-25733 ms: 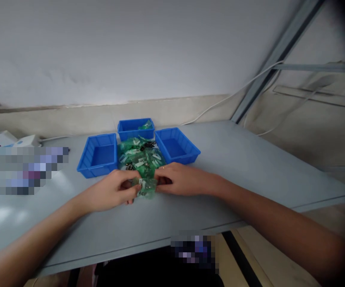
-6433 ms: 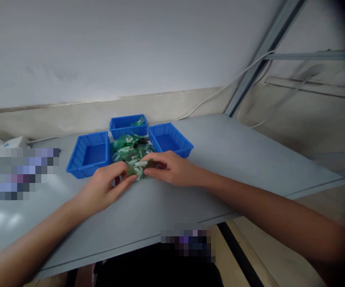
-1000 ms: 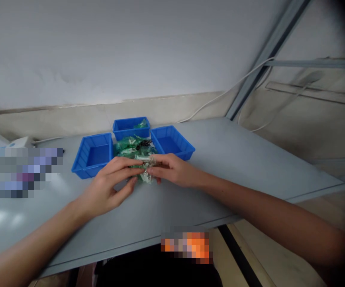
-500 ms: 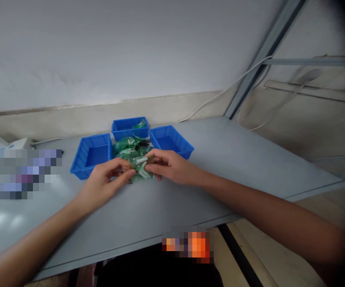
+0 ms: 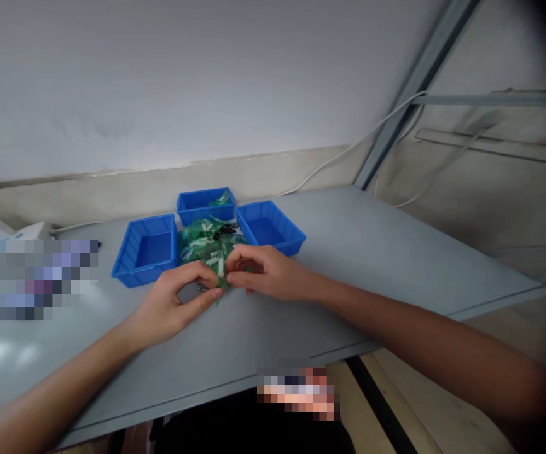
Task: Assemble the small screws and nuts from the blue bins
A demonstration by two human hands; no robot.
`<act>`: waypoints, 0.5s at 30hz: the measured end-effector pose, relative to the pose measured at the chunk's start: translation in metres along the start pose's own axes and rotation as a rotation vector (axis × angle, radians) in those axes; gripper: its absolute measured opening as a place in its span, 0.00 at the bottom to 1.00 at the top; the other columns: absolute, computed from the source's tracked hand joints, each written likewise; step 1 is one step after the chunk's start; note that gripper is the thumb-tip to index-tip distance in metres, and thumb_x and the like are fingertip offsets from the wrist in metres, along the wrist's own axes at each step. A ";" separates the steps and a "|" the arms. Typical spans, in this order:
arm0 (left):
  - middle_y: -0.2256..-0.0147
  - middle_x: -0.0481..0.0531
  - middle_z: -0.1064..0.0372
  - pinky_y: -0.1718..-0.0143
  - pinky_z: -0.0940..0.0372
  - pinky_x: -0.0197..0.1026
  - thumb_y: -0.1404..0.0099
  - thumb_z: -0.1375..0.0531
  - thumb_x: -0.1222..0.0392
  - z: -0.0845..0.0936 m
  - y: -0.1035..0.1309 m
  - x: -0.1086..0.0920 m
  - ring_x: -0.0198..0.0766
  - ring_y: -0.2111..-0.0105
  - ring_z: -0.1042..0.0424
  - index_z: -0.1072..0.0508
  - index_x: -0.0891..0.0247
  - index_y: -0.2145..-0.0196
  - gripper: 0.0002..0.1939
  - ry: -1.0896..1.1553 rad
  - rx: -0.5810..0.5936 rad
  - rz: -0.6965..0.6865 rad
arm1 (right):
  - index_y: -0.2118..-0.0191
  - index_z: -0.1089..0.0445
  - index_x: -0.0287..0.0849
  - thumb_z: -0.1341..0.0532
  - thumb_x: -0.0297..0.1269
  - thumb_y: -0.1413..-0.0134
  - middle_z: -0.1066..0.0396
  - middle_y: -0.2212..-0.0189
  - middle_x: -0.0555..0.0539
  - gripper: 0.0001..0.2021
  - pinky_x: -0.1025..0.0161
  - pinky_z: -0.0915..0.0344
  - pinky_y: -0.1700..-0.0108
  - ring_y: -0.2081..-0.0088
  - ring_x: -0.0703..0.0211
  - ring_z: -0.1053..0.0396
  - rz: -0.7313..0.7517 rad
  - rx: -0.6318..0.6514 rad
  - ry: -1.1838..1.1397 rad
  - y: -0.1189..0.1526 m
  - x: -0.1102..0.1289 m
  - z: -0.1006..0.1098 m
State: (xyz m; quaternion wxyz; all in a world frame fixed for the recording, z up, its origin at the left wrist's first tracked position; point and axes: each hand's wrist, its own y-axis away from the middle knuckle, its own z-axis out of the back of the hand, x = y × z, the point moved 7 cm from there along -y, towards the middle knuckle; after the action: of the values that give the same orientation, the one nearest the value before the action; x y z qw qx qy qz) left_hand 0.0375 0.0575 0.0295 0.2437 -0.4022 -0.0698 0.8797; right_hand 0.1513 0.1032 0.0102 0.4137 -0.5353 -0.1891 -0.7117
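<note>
Both hands pinch a small clear-green plastic bag (image 5: pixel 220 270) with white pieces in it, just in front of a pile. My left hand (image 5: pixel 173 302) has thumb and forefinger closed on its left lower side. My right hand (image 5: pixel 270 272) grips its right side, fingers curled and partly hidden. Behind them lies the pile of green bags (image 5: pixel 202 236) with white and black parts inside. Around the pile stand three blue bins: the left bin (image 5: pixel 120 268) and the right bin (image 5: pixel 296 243) show bare floors, while the back bin (image 5: pixel 192 216) holds a green bag.
The grey table (image 5: pixel 254 340) runs along a wall. White devices (image 5: pixel 31 232) and a blurred-out patch lie at the left. A white cable (image 5: pixel 320 167) hangs by a metal frame post (image 5: pixel 396 113) at the back right.
The bag between my hands has turned more upright and looks narrower, bunched between the fingers. My left hand has shifted slightly right and down.
</note>
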 end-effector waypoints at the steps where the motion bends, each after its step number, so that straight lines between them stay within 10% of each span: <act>1: 0.70 0.49 0.32 0.66 0.36 0.37 0.38 0.45 0.59 0.000 0.000 -0.002 0.35 0.68 0.33 0.31 0.63 0.69 0.06 -0.006 0.010 -0.020 | 0.65 0.38 0.41 0.42 0.42 0.48 0.35 0.70 0.50 0.10 0.67 0.37 0.69 0.69 0.65 0.36 0.009 0.040 -0.008 0.001 0.002 -0.003; 15: 0.62 0.52 0.38 0.66 0.33 0.37 0.38 0.45 0.62 0.011 -0.001 0.001 0.36 0.62 0.35 0.31 0.61 0.61 0.07 -0.053 -0.125 -0.079 | 0.61 0.36 0.41 0.45 0.39 0.45 0.36 0.74 0.53 0.09 0.65 0.38 0.70 0.75 0.67 0.37 -0.013 -0.032 0.058 0.000 0.000 0.007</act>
State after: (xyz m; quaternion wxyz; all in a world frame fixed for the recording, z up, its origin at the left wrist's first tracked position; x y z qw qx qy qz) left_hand 0.0294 0.0598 0.0361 0.2508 -0.3903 -0.1466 0.8737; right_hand 0.1553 0.1083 0.0123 0.4056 -0.5198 -0.1690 -0.7326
